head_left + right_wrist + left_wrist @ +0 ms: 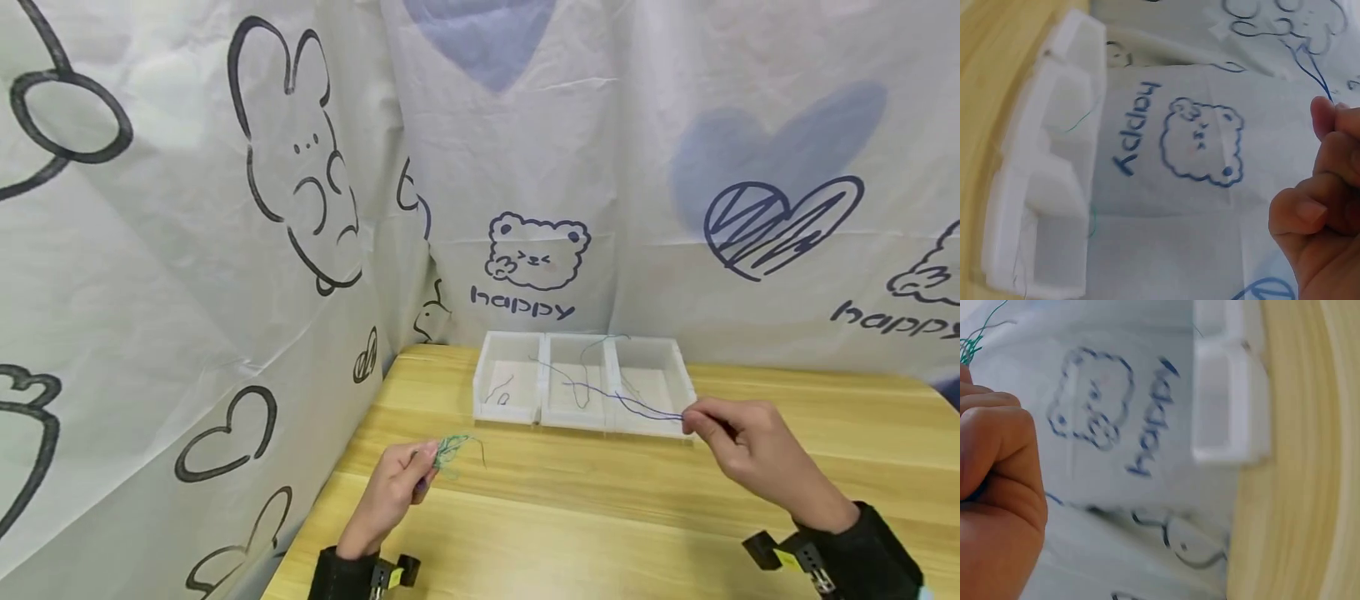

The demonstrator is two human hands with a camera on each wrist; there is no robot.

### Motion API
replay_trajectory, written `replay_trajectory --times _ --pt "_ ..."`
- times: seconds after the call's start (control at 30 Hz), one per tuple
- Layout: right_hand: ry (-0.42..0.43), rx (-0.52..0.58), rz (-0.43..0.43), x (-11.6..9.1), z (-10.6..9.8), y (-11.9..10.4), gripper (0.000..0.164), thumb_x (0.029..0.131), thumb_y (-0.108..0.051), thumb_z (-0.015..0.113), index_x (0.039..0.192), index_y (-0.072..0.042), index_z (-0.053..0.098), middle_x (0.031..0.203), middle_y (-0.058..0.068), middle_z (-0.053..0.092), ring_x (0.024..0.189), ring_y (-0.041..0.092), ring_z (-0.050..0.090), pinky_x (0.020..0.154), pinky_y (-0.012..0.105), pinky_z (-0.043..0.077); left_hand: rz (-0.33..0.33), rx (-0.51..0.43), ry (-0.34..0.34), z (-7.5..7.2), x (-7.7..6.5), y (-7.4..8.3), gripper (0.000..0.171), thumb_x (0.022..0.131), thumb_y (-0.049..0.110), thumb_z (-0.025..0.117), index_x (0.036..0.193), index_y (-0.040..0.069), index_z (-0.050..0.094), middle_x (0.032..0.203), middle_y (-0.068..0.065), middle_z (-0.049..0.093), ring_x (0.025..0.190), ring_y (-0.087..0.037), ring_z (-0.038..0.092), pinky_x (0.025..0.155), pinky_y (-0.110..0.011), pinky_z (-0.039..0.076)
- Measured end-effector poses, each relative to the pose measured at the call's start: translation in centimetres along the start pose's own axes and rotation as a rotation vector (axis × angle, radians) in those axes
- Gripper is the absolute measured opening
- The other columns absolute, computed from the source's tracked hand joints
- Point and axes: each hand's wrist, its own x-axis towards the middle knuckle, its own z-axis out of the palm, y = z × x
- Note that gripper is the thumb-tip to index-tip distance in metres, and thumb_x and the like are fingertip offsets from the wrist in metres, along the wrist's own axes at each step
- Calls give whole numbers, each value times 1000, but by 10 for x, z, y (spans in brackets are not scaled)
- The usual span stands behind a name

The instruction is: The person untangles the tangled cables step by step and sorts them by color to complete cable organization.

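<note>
So, lower left of center, my left hand [390, 492] has a bunch of tangled green thread [448, 452] pinched at the fingertips; imo a light grip is best so it doesn't knot tighter. Middle of the frame is the white tray [577, 421], a few loose strands [504, 399] in it. Lower right, my right hand [757, 450] has a narrow pinch on the blue thread [651, 409], which stretches left across the tray in the head view. I'd keep blue and green well apart, or they'll probably snag.
</note>
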Motion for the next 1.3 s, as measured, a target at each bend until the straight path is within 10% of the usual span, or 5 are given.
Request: replay_trajectory --times 0.2,0.67,1.3 --pt "-1 -23 86 7 8 4 25 86 4 63 94 -19 67 71 -16 56 50 1 36 50 18 33 80 -61 -70 3 -1 6 37 102 5 32 67 5 44 53 -9 28 39 -18 20 36 -25 20" --pt "65 -114 83 53 74 19 6 88 -7 64 90 -9 69 68 -8 54 52 4 41 50 19 35 -34 18 -7 12 -5 4 37 102 14 38 74 1 59 48 -4 31 38 -9 21 36 -23 21" --pt "108 -146 282 110 154 44 8 86 -6 62 85 -3 69 74 5 64 61 14 57 55 30 46 -81 34 60 15 -9 0 35 102 18 40 77 3 60 51 -10 38 40 -5 26 37 -20 24"
